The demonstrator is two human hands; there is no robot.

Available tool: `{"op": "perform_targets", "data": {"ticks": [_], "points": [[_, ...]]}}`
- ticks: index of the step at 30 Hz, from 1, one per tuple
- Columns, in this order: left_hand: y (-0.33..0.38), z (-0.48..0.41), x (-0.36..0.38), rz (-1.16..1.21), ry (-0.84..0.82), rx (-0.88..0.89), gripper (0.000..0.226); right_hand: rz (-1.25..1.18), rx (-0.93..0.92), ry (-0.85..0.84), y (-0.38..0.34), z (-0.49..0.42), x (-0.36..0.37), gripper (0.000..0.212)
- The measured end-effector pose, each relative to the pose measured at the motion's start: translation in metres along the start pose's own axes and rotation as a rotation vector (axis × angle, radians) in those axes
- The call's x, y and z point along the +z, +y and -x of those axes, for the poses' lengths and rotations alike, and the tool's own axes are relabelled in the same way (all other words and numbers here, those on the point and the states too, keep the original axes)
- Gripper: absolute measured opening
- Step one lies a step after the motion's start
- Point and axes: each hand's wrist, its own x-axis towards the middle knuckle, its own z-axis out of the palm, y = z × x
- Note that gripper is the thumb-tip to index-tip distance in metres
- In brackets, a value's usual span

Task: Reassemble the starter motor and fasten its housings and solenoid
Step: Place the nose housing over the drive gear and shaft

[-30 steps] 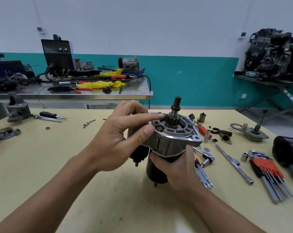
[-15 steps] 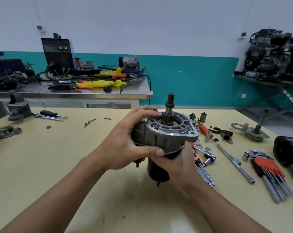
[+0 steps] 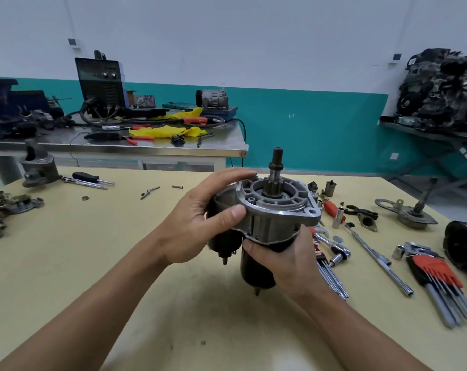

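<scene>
The starter motor (image 3: 275,218) is held upright above the yellow table (image 3: 93,263), silver drive-end housing and pinion shaft on top, black body below. My left hand (image 3: 200,220) grips the housing's left side and the black solenoid (image 3: 221,242) beneath it, thumb on the housing front, fingers over the rim. My right hand (image 3: 285,261) wraps the black motor body from the near right, just under the housing. The lower end of the body and a stud show below my hands.
Right of the motor lie a ratchet (image 3: 334,247), an extension bar (image 3: 374,255), sockets (image 3: 338,217), a red-handled hex key set (image 3: 441,279), a loose bracket (image 3: 366,218), a spare armature plate (image 3: 406,210) and a black housing (image 3: 465,245). A screwdriver (image 3: 90,179) and small bolts (image 3: 150,192) lie far left.
My left hand moved from the pinion on top down to the housing's left side and solenoid. The motor shifted slightly left and lower in my hands.
</scene>
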Motion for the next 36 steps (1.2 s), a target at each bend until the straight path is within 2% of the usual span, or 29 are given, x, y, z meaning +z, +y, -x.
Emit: {"op": "perform_targets", "data": {"ticks": [6,11,15,21,26,36], "points": [[0.006,-0.001,0.004,-0.141,0.044,0.120,0.063,-0.006,-0.003,0.033,-0.001,0.000,0.001,0.057],[0.018,0.001,0.007,-0.181,0.076,0.197,0.045,0.002,0.031,0.043,0.003,0.000,0.001,0.068],[0.021,0.001,0.005,-0.172,0.097,0.208,0.038,0.020,0.021,0.020,0.006,0.000,-0.002,0.059],[0.022,0.001,0.004,-0.199,0.115,0.246,0.028,0.066,0.001,0.025,0.007,0.000,-0.003,0.069],[0.023,0.001,0.000,-0.323,0.124,0.322,0.030,0.045,-0.037,0.021,0.003,-0.001,-0.001,0.055],[0.022,0.000,-0.006,-0.457,0.063,0.376,0.028,0.061,-0.040,0.008,0.000,-0.001,-0.001,0.056]]}}
